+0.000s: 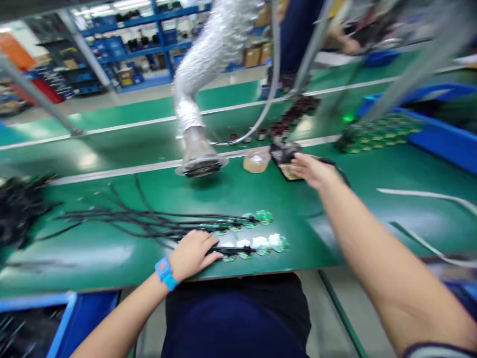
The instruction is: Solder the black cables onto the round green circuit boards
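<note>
My left hand is low over the bench, its thumb and fingers closed around black cables of the front row. These cables lead to small round green circuit boards, some with bright white tops. Behind it lies a second row of boards with black cables trailing left. My right hand reaches forward to a black stand with a tan pad; its fingers are stretched out, slightly blurred, at the stand's right side. A dark cord runs behind that hand.
A silver fume duct hangs above the bench. A tape roll sits left of the stand. Black cables are piled at far left. More green boards and a blue tray stand right. White strips lie at right.
</note>
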Demonstrator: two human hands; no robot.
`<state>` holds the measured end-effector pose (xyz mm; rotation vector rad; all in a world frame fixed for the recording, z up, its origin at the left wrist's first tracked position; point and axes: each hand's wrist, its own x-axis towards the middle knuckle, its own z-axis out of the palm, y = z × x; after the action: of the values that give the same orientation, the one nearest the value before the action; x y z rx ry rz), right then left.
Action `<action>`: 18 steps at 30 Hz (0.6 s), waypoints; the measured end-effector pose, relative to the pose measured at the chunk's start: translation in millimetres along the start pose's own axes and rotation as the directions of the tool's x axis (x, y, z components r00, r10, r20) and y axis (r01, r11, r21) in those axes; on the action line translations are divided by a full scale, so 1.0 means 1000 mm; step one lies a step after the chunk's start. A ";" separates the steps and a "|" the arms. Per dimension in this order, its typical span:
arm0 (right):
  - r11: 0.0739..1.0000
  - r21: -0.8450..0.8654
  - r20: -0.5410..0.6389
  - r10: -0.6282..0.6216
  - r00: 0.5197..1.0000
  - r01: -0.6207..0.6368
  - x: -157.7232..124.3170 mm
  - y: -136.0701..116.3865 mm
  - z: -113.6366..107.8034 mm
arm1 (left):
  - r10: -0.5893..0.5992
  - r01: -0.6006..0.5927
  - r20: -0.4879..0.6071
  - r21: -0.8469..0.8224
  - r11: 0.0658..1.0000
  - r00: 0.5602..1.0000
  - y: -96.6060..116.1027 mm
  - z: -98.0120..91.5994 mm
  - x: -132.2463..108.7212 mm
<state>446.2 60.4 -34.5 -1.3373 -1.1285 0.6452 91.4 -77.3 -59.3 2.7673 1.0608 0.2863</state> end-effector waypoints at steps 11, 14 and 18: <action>0.787 -0.241 0.593 -0.343 0.728 0.567 -0.192 0.059 -0.008 | -0.060 0.058 0.019 0.065 0.996 0.998 -0.001 -0.010 -0.020; 0.788 -0.242 0.565 -0.359 0.743 0.566 -0.196 0.067 -0.007 | -0.049 0.045 0.056 0.072 0.996 0.997 -0.009 -0.016 -0.026; 0.792 -0.250 0.551 -0.357 0.755 0.557 -0.188 0.062 -0.003 | -0.105 0.098 0.079 0.092 0.991 0.991 -0.041 -0.027 -0.053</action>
<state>392.8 -97.1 -141.9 -1.1718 -2.0220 0.3775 19.6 -80.5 -48.9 2.7621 1.2156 0.1122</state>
